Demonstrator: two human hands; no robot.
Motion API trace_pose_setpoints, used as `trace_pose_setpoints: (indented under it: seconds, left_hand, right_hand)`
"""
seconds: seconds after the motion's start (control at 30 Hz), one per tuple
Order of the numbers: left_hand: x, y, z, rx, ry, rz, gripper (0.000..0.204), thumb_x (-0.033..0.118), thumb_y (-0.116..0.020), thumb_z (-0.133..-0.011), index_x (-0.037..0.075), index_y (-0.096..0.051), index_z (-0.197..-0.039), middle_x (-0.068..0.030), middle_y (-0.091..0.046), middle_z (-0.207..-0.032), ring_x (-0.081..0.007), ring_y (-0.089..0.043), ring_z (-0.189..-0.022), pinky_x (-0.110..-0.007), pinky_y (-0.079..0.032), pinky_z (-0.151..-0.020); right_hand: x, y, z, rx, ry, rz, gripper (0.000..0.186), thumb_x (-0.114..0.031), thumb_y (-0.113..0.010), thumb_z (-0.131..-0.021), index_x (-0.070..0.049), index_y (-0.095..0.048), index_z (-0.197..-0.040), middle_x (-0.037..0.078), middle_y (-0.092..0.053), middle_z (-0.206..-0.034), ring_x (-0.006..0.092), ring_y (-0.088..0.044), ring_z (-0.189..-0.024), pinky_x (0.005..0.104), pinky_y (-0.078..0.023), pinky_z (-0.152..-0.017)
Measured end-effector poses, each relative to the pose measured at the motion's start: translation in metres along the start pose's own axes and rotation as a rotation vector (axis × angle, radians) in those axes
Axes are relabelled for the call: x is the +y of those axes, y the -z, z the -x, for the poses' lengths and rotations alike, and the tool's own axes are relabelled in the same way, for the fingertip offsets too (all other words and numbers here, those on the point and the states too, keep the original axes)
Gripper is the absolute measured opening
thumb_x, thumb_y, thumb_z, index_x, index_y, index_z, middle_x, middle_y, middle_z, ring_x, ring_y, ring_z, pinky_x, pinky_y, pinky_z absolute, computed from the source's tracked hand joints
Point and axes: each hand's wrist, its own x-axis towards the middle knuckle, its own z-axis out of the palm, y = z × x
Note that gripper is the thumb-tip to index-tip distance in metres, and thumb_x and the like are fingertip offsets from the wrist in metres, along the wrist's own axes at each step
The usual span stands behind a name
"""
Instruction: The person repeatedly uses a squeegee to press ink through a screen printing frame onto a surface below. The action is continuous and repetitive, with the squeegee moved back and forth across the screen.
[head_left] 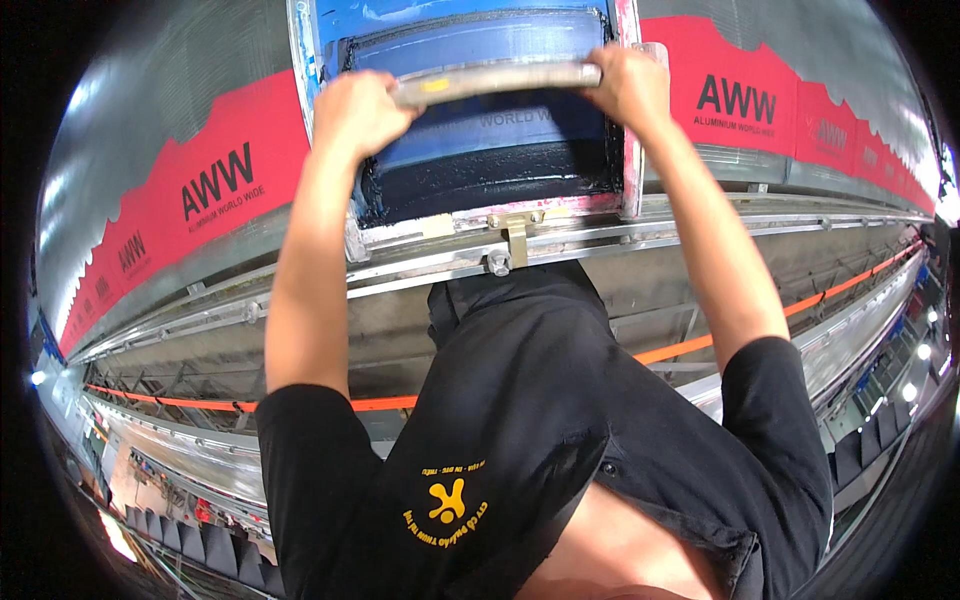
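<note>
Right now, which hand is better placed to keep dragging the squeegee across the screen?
Neither alone, probably. The left hand and right hand each grip one end of the squeegee, which lies across the blue screen. Both arms reach out alike, so an even pull seems to need both.

left hand (355,110) + right hand (628,85) | gripping squeegee (497,80) | on blue screen frame (480,215)

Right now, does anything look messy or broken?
Nothing looks broken. Both hands, left hand and right hand, grip the scraper bar across the printing frame. Dark ink is smeared inside the frame.
</note>
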Motion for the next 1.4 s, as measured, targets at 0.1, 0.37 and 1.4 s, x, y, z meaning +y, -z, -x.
trace_pose_setpoints:
  seconds: [0.1,0.37,1.4]
  left_hand:
    - [0.02,-0.033,0.071,0.017,0.074,0.018,0.044,0.038,-0.079,-0.078,0.013,-0.08,-0.113,-0.0169,-0.078,-0.107,-0.0357,-0.075,-0.103,-0.049,-0.06,-0.09]
    - [0.05,-0.029,0.177,0.033,0.004,0.057,0.052,0.057,-0.083,-0.079,0.008,-0.081,-0.095,-0.0179,-0.077,-0.093,-0.0405,-0.074,-0.092,-0.051,-0.058,-0.08]
    - [-0.057,0.045,-0.035,0.357,-0.262,0.045,0.074,0.078,-0.069,-0.084,0.007,-0.078,-0.101,-0.0153,-0.077,-0.095,-0.0372,-0.074,-0.095,-0.051,-0.059,-0.078]
  right_hand:
    - [-0.013,0.0,0.075,0.059,0.058,-0.129,0.038,-0.031,-0.092,-0.067,-0.019,-0.078,-0.1,0.004,-0.071,-0.09,0.028,-0.072,-0.091,0.0434,-0.058,-0.077]
    - [-0.026,0.039,0.163,0.035,0.125,-0.205,0.04,-0.046,-0.091,-0.07,-0.015,-0.076,-0.088,0.005,-0.07,-0.083,0.0288,-0.072,-0.083,0.0438,-0.058,-0.071]
    - [0.066,-0.018,-0.004,0.207,-0.868,-1.022,0.05,-0.051,-0.073,-0.1,-0.002,-0.077,-0.106,0.003,-0.074,-0.094,0.0102,-0.065,-0.085,0.0294,-0.053,-0.08]
